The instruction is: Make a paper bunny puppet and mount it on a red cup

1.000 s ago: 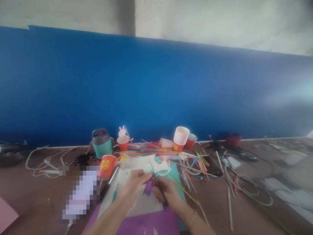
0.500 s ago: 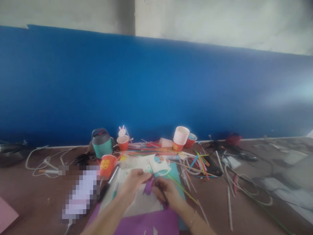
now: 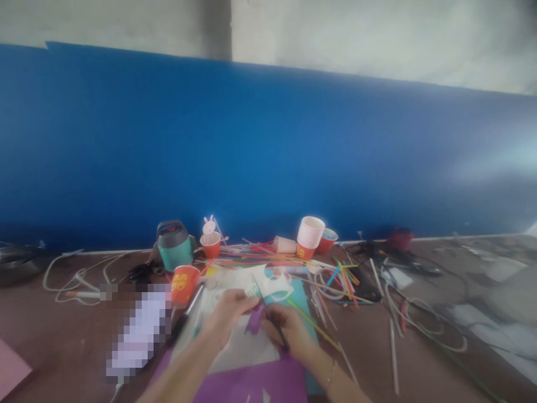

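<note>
My left hand (image 3: 229, 316) pinches a small purple paper piece (image 3: 254, 321) over a white sheet (image 3: 241, 350). Beside it, touching the same piece, my right hand (image 3: 285, 330) is closed round a thin dark pen-like tool (image 3: 274, 327) whose tip points toward the purple piece. A large purple sheet (image 3: 260, 383) lies under my wrists at the near edge. Just beyond my fingers sits a white cut-out shape (image 3: 272, 285) on a teal sheet (image 3: 304, 296).
Orange paper cups (image 3: 183, 282) and a stack of white cups (image 3: 309, 235) stand behind, with a teal flask (image 3: 175, 246). Coloured straws (image 3: 335, 280) and white cables (image 3: 419, 319) litter the brown table to the right. A blue board (image 3: 268, 151) walls the back.
</note>
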### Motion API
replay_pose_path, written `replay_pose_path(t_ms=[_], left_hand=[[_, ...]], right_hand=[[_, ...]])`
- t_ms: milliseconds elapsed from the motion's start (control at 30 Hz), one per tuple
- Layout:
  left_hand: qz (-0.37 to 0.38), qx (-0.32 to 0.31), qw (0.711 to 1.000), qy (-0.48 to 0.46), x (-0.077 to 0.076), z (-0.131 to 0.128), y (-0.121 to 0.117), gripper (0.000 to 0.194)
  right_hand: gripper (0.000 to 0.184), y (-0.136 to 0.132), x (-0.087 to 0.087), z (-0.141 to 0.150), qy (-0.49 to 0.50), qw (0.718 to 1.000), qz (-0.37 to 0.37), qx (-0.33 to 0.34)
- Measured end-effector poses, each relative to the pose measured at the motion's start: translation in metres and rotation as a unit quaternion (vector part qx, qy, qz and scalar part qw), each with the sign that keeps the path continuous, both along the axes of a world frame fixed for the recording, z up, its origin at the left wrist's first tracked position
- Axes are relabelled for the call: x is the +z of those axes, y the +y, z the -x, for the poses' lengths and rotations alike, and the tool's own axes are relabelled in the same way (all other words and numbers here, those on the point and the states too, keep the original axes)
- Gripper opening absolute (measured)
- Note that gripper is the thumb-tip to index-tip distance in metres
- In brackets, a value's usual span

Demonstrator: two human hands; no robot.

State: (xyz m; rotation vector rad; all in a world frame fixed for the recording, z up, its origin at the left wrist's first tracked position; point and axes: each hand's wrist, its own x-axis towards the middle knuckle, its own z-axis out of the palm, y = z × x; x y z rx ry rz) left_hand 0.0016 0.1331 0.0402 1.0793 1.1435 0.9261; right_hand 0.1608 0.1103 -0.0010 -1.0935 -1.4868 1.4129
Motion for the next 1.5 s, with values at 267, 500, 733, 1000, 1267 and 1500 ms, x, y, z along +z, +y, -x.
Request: replay_pose_path(t_ms=[267, 500, 733, 1000, 1267, 1500], left_hand=[[0.009, 0.002, 1.000, -0.019, 0.003, 0.000, -0.001, 0.030], [-0.005, 0.019, 0.998, -0.062, 0.004, -0.003, -0.004, 0.032], [-0.021, 0.027, 0.998, -0.055, 0.001, -0.005, -0.003, 0.028], [-0.017, 0.023, 0.998, -0.051, -0.003, -0.005, -0.002, 0.026], [-0.016, 0.025, 0.998, -0.061, -0.002, -0.007, -0.004, 0.024], [-0.017, 0.032, 0.998, -0.050, 0.002, -0.007, -0.006, 0.024]], right_hand=[[0.026, 0.000, 0.002, 0.001, 0.011, 1.000, 0.013, -0.010], [0.030, 0.002, 0.000, 0.002, 0.017, 1.000, 0.015, -0.014], [0.025, -0.001, 0.005, 0.003, 0.008, 1.000, 0.020, -0.011], [0.017, -0.003, 0.014, 0.005, 0.009, 1.000, 0.022, -0.010], [0.019, -0.005, 0.017, 0.004, 0.014, 1.000, 0.014, 0.003], [0.019, -0.005, 0.021, 0.006, 0.014, 1.000, 0.020, 0.002]])
